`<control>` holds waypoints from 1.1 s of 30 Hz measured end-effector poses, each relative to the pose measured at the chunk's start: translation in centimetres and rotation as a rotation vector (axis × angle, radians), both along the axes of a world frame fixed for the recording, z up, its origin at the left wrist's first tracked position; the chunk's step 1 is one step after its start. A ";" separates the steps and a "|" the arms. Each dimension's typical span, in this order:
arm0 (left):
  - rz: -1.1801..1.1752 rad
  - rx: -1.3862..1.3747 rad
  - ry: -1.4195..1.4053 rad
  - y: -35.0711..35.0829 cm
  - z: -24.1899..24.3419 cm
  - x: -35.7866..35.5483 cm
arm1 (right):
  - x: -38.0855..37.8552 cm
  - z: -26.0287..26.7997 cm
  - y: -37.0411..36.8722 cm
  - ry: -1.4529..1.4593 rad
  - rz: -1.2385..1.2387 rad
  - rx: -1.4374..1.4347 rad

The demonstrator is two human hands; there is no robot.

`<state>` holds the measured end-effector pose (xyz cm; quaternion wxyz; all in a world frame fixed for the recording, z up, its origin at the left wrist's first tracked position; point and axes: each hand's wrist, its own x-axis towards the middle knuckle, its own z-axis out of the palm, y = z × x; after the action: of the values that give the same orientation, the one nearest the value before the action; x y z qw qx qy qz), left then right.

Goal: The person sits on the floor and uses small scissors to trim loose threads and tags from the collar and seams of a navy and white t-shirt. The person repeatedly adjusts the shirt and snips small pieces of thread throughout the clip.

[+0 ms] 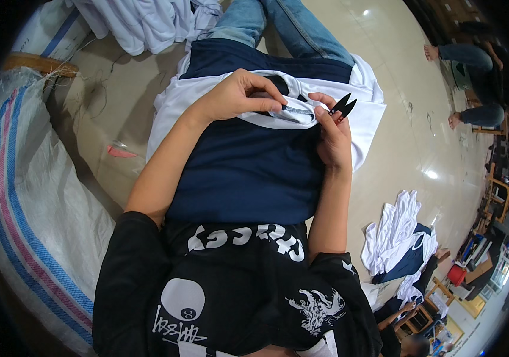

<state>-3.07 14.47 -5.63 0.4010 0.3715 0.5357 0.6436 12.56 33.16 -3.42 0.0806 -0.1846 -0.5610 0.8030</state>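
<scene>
Across my lap lies a navy and white garment [254, 169], its white neckline band turned up between my hands. My left hand [241, 96] pinches the white band [296, 115] near a small dark patch, between thumb and forefinger. Black thread snips [343, 106] sit in my right hand [334, 134], their blades apart and pointing away up and to the right. The thumb and fingers of that hand also touch the band's right end. A grey seam shows along the band's inner side. The snips' handle is mostly hidden by my fingers.
A large woven sack [58, 187] with striped edges stands at my left. White garments [147, 22] are heaped beyond it. On the tiled floor to my right lies a white and navy garment pile [397, 241]. Other people sit along the right side.
</scene>
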 end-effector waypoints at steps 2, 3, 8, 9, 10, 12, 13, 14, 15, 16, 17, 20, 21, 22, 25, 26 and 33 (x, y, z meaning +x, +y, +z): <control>0.000 0.024 -0.017 0.0 0.0 -0.2 | 0.2 -0.4 0.3 0.020 0.041 0.025; 0.008 0.016 -0.011 0.1 0.2 -0.2 | 0.2 -0.6 0.3 0.005 0.049 0.053; 0.055 -0.040 0.064 0.1 1.5 0.5 | 0.2 0.3 0.4 -0.081 0.146 0.254; 0.065 -0.027 0.065 0.2 1.5 0.7 | 0.2 0.7 0.3 -0.076 0.157 0.358; 0.074 -0.014 0.065 0.4 1.6 0.8 | 0.1 1.1 0.3 -0.071 0.168 0.462; 0.104 0.016 0.066 0.6 1.6 1.1 | 0.1 1.9 0.6 -0.048 0.182 0.630; 0.125 0.033 0.068 0.7 1.6 1.1 | 0.2 2.3 1.0 -0.030 0.186 0.694; 0.145 0.050 0.070 0.8 1.6 1.2 | 0.3 2.6 1.2 -0.012 0.189 0.758; 0.136 0.039 0.073 0.7 1.7 1.2 | 0.2 3.3 1.1 -0.037 0.205 0.786; 0.128 0.028 0.077 0.7 1.8 1.2 | 0.1 4.0 1.1 -0.062 0.221 0.813; 0.120 0.017 0.080 0.6 1.9 1.2 | 0.0 4.5 1.0 -0.088 0.238 0.841; 0.081 0.016 0.059 0.6 2.3 1.3 | -0.4 4.9 1.2 -0.050 0.303 0.924; 0.078 0.026 0.074 0.6 2.4 1.3 | -0.5 5.0 1.2 -0.073 0.308 0.901; 0.075 0.035 0.089 0.6 2.5 1.3 | -0.5 5.1 1.2 -0.096 0.312 0.878; 0.071 0.070 0.110 0.6 2.3 1.3 | -0.7 5.2 1.1 -0.106 0.354 0.812; 0.071 0.082 0.113 0.7 2.2 1.3 | -0.8 5.2 1.1 -0.099 0.373 0.791; 0.027 0.082 0.136 0.7 2.3 1.4 | -1.2 4.8 1.2 -0.036 0.424 0.798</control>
<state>-1.62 15.19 -3.36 0.3396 0.4233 0.5399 0.6434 11.37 34.41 1.35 -0.0305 -0.0340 -0.8533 0.5193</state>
